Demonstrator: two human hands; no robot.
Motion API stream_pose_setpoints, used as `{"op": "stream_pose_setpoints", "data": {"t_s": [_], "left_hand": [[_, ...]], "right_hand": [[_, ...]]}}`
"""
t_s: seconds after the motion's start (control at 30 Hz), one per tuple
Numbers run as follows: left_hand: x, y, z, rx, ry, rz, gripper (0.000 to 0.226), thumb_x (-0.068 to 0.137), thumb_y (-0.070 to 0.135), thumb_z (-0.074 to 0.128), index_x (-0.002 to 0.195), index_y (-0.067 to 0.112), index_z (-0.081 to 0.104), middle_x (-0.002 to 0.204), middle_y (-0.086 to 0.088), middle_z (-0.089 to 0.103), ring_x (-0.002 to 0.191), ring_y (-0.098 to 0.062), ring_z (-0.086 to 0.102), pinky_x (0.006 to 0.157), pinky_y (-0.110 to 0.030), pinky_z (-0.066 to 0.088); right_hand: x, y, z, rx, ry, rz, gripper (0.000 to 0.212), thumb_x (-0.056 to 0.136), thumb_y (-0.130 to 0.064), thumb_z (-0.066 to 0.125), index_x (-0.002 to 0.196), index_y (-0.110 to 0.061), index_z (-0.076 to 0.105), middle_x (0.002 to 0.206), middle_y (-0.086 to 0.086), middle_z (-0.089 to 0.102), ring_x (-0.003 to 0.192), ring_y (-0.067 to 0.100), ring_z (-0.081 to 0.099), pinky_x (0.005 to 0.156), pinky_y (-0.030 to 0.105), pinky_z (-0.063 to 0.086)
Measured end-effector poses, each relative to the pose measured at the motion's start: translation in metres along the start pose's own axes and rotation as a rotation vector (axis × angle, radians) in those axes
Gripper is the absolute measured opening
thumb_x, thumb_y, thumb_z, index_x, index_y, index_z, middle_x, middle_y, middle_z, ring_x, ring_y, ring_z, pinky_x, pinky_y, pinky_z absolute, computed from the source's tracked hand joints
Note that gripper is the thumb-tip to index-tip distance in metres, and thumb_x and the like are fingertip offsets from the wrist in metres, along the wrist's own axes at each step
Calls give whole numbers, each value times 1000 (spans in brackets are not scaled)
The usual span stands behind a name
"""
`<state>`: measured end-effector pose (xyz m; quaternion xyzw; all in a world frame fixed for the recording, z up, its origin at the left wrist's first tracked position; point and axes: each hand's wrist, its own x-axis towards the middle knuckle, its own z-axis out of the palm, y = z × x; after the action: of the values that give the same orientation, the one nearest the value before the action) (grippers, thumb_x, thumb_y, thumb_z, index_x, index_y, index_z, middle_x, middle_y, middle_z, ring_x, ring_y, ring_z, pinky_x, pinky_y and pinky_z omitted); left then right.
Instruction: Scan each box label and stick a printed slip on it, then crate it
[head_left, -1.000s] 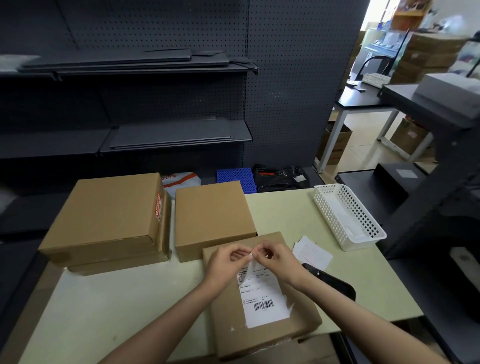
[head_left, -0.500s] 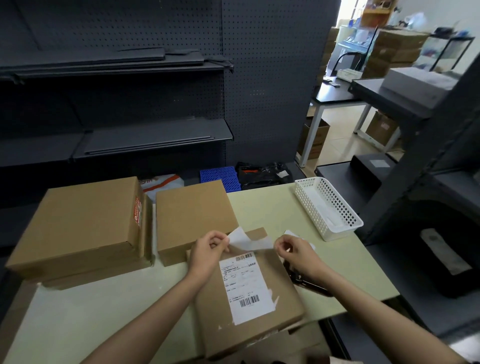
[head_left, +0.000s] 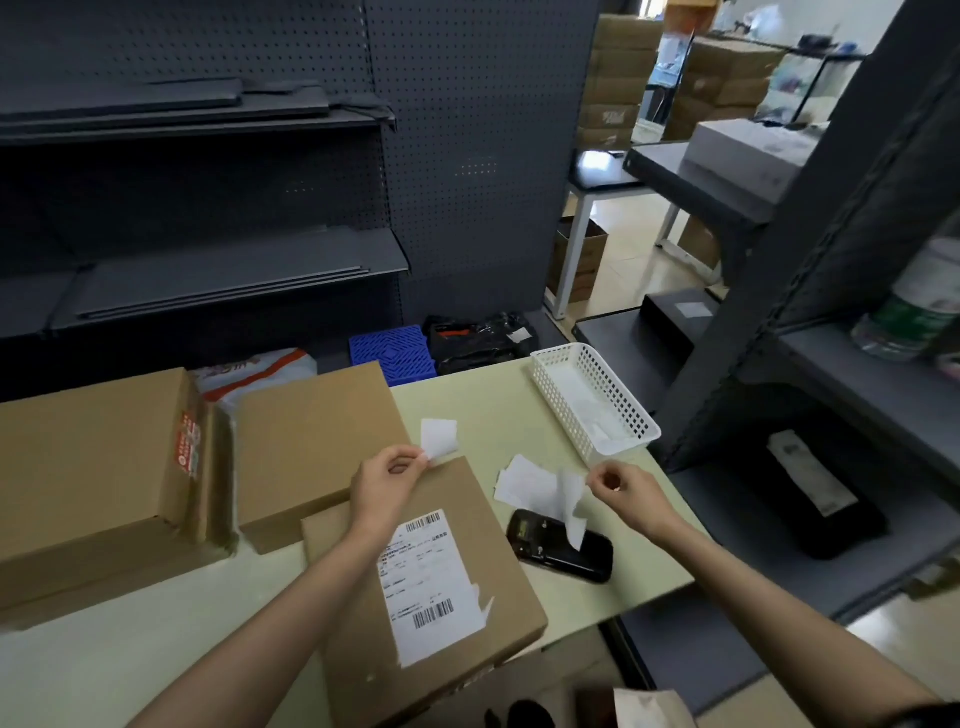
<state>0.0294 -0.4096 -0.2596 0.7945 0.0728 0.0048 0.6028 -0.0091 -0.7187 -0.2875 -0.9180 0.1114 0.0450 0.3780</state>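
Hands now apart — left hand (head_left: 387, 480) pinching slip (head_left: 439, 439), right hand (head_left: 621, 491) pinching peeled backing (head_left: 571, 501)

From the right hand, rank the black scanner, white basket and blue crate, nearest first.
Measured from the right hand in the head view:
1. Black scanner, just below-left on the table.
2. White basket, beyond it at the table's right edge.
3. Blue crate, far left behind the table.

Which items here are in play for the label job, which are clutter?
In play: left hand pinching slip; right hand pinching backing paper; labelled box; scanner.
Clutter: white basket; blue crate; bottle.
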Motion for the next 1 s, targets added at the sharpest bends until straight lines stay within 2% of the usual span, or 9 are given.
{"op": "stream_pose_setpoints", "data": {"t_s": [0.17, 0.23, 0.4, 0.5, 0.67, 0.8, 0.9, 1.0], "left_hand": [[2, 9, 33, 41, -142, -7, 8, 82, 9, 72, 87, 15, 74, 84, 7, 71, 79, -3, 64, 67, -1, 43], [3, 11, 47, 71, -210, -14, 11, 82, 8, 72, 89, 15, 75, 86, 7, 72, 81, -2, 64, 69, -1, 44], [4, 16, 74, 79, -315, -35, 20, 81, 6, 72, 87, 24, 74, 91, 7, 72, 87, -3, 66, 81, -12, 47], [6, 15, 82, 85, -344, -44, 22, 80, 3, 71, 89, 23, 75, 92, 4, 73, 88, -6, 68, 84, -17, 50], [6, 12, 90, 41, -345, -42, 32, 80, -5, 68, 88, 25, 74, 96, 0, 73, 92, -7, 68, 86, -17, 51], [2, 10, 97, 39, -333, -32, 37, 84, -8, 60, 91, 26, 73, 100, 2, 72, 92, -3, 67, 82, -14, 49], [0, 7, 99, 76, -301, -22, 31, 87, -3, 57, 97, 21, 74, 100, 4, 72, 93, 0, 65, 84, -12, 48], [-3, 5, 99, 71, -214, -34, 15, 85, 8, 67, 93, 16, 77, 96, 3, 73, 91, -5, 66, 84, -16, 49]], "right_hand": [[15, 9, -27, 75, 92, 36, 14, 89, -21, 62, 75, -25, 62, 79, -10, 67, 77, 7, 62, 67, 21, 45], [24, 11, -39, 110, 125, 50, 12, 88, -21, 63, 76, -24, 64, 80, -9, 67, 79, 10, 65, 69, 24, 46], [53, 20, -68, 140, 182, 66, 11, 88, -21, 63, 77, -23, 65, 84, -3, 69, 80, 18, 67, 76, 35, 51], [71, 26, -78, 172, 198, 87, 8, 87, -22, 62, 81, -20, 67, 81, -3, 69, 79, 19, 67, 77, 36, 51], [96, 34, -83, 143, 203, 115, 10, 88, -26, 63, 83, -19, 68, 75, -2, 69, 76, 14, 67, 76, 34, 51], [111, 39, -81, 100, 204, 138, 12, 86, -23, 65, 74, -22, 68, 71, -4, 69, 73, 13, 68, 72, 32, 53], [121, 41, -77, 62, 199, 145, 14, 84, -24, 69, 70, -22, 67, 69, -6, 67, 75, 17, 66, 71, 32, 52], [129, 40, -72, 33, 180, 131, 19, 83, -28, 73, 72, -14, 66, 68, -6, 65, 76, 18, 64, 69, 29, 45]]}}
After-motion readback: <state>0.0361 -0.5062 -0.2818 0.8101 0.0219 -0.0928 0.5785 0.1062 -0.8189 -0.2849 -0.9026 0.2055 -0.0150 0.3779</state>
